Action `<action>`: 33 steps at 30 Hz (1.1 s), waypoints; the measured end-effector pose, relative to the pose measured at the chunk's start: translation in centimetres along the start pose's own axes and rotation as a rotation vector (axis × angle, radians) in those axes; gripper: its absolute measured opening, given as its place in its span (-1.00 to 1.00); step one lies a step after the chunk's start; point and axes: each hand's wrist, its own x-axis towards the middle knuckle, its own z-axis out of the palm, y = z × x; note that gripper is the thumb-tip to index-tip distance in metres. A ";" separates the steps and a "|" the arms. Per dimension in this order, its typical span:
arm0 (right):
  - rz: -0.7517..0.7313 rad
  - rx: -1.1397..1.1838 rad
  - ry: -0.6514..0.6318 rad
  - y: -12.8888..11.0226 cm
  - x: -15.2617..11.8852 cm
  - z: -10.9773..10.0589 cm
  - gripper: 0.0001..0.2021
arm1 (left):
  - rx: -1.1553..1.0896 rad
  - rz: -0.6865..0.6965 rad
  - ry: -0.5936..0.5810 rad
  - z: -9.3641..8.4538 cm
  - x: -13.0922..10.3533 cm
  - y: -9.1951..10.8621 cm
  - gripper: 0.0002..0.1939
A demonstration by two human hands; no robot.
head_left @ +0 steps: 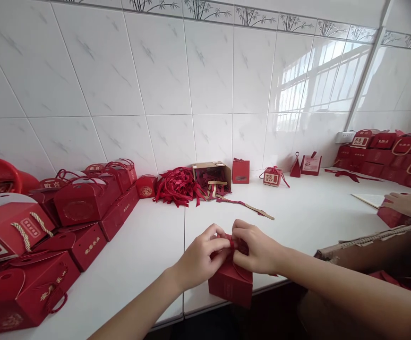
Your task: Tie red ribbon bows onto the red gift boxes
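Note:
A red gift box (231,283) stands at the front edge of the white table, just under both hands. My left hand (207,250) pinches a red ribbon (231,243) at the top of the box, thumb and fingers pressed together. From the other side, my right hand (255,245) is closed at the same spot, its fingertips curled on the ribbon. My fingers hide most of the ribbon and the top of the box.
Red boxes (85,200) are stacked at the left by a red basin (24,182). A ribbon pile (179,186) lies beside an open carton (231,177). At right, another person's hand (409,205) rests on a red box behind a cardboard box (364,245).

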 end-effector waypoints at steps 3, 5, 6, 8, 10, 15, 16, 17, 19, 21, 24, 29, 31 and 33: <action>-0.002 -0.054 -0.024 0.4 -0.2 -0.5 -0.87 | -0.006 -0.064 0.009 -0.7 0.5 -0.1 -0.85; 0.021 -0.118 -0.046 0.8 -0.4 -1.2 -0.89 | 0.047 -0.155 0.036 -1.4 0.2 -0.4 -0.86; 0.040 -0.150 -0.055 1.0 -0.6 -1.6 -0.91 | 0.083 -0.216 0.046 -1.9 0.0 -0.5 -0.86; 0.070 -0.204 -0.061 1.3 -0.8 -2.3 -0.95 | 0.140 -0.324 0.042 -3.0 -0.8 -0.7 -0.85; 0.067 -0.252 -0.043 1.5 -0.9 -2.7 -0.97 | 0.129 -0.358 -0.003 -3.9 -1.4 -0.5 -0.86; 0.013 -0.315 0.048 1.2 -0.6 -2.3 -0.87 | -0.079 -0.227 -0.152 -4.4 -1.5 0.1 -0.87; 0.018 -0.315 0.057 1.1 -0.6 -2.2 -0.85 | -0.048 -0.212 -0.152 -4.4 -1.3 0.1 -0.86; 0.024 -0.314 0.056 1.0 -0.6 -2.3 -0.85 | 0.021 -0.201 -0.143 -4.3 -1.1 -0.1 -0.85; 0.037 -0.311 0.032 1.0 -0.8 -2.4 -0.85 | 0.219 -0.180 -0.114 -4.3 -0.8 -0.5 -0.82; 0.042 -0.306 0.001 1.0 -0.9 -2.5 -0.86 | 0.407 -0.157 -0.088 -4.5 -1.0 -1.0 -0.81; 0.027 -0.291 -0.020 0.9 -1.0 -2.5 -0.86 | 0.625 -0.126 -0.064 -4.8 -1.9 -1.5 -0.88; 0.014 -0.266 -0.034 0.8 -1.0 -1.9 -0.87 | 0.885 -0.130 0.024 -4.1 -3.8 -1.1 -0.93; 0.006 -0.259 -0.045 0.8 -1.1 -1.7 -0.86 | 0.903 -0.169 0.052 -3.8 -4.2 -0.9 -0.93; -0.024 -0.240 -0.062 0.7 -1.4 -1.7 -0.86 | 0.855 -0.193 0.050 -3.8 -4.2 -0.8 -0.94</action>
